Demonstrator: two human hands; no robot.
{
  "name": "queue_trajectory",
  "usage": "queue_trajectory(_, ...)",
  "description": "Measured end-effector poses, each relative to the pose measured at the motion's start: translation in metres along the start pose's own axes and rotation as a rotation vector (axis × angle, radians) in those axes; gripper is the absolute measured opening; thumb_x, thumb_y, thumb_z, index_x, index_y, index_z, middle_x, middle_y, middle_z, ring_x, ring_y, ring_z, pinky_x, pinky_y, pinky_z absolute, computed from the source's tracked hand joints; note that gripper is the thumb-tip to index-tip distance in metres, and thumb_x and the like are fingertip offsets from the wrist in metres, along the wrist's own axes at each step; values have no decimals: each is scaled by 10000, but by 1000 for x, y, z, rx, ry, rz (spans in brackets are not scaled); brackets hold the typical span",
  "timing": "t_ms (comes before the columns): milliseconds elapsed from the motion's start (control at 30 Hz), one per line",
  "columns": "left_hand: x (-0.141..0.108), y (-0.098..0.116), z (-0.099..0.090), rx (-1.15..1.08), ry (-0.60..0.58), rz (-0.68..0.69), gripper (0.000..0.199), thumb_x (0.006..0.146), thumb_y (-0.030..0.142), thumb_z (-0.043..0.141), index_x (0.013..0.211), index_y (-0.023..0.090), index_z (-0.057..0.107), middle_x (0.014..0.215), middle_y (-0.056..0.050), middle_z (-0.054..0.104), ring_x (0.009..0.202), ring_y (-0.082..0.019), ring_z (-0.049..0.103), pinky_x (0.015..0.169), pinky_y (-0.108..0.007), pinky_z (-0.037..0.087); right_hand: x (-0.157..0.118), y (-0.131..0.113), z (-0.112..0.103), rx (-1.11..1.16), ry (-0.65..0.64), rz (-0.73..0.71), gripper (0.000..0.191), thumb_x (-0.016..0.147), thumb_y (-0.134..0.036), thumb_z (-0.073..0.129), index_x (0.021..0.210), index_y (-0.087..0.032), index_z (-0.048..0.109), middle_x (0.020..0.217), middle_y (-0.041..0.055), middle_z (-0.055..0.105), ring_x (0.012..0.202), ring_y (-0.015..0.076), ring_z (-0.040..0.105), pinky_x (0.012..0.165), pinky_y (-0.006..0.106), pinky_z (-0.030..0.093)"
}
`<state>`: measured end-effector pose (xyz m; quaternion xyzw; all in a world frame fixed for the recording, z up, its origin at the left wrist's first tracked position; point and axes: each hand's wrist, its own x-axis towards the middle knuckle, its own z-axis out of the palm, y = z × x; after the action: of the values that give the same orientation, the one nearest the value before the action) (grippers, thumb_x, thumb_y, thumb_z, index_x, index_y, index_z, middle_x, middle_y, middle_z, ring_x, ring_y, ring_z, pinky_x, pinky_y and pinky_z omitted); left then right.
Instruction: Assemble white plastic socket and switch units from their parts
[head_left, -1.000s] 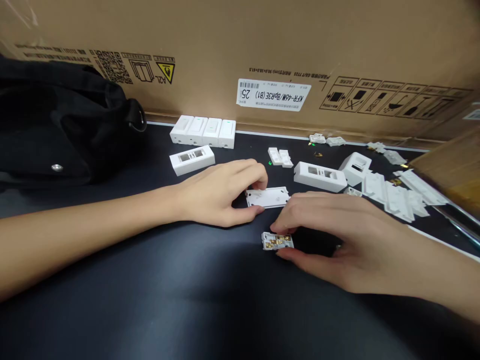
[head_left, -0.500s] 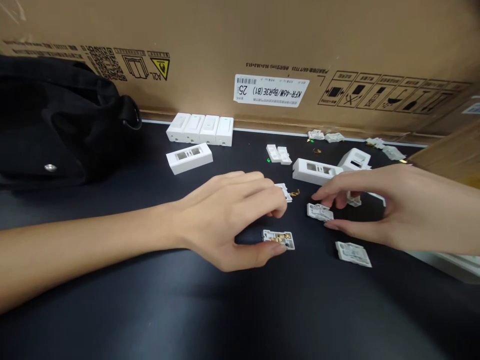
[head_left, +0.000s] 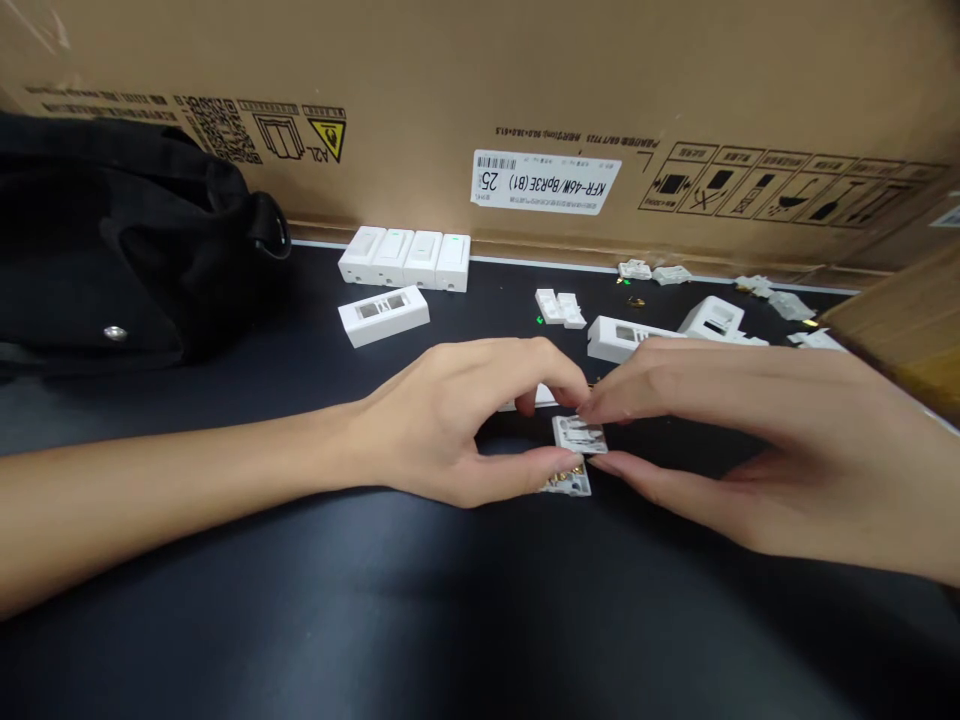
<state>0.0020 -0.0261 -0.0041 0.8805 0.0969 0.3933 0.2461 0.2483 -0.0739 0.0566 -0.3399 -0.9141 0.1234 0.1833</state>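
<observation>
Both my hands meet over the black tabletop around a small white plastic switch part (head_left: 579, 436) with a ridged, moulded face. My right hand (head_left: 742, 450) pinches it between thumb and fingers from the right. From the left, my left hand (head_left: 465, 420) closes thumb and index finger on the same part. Just below it lies a switch base (head_left: 576, 488) with brass contacts, partly hidden by my left thumb. Behind my left fingers another white plastic piece (head_left: 546, 396) shows in part.
A row of white rocker switches (head_left: 405, 258) stands by the cardboard box (head_left: 405, 120), a white switch housing (head_left: 384, 315) before it. More housings (head_left: 712, 318), small white parts (head_left: 559, 308) and brass bits (head_left: 636, 302) lie at the back right. A black bag (head_left: 135, 250) sits left.
My right hand has moved left with the white part, bringing it over the brass-fitted base. My left thumb and fingers have come to that part from beside the base.
</observation>
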Motion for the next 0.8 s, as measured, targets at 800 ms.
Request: queue_trajectory(800,1,-5,-1,-20,35,146,41,970,200,706,967,237,688,1092,-89,791,971,-191,772,812,-316,662,6,7,-3,480,-103,365,244,933,-482,734,880,-250,790,736,-5,754,615,139,671,526,244,495)
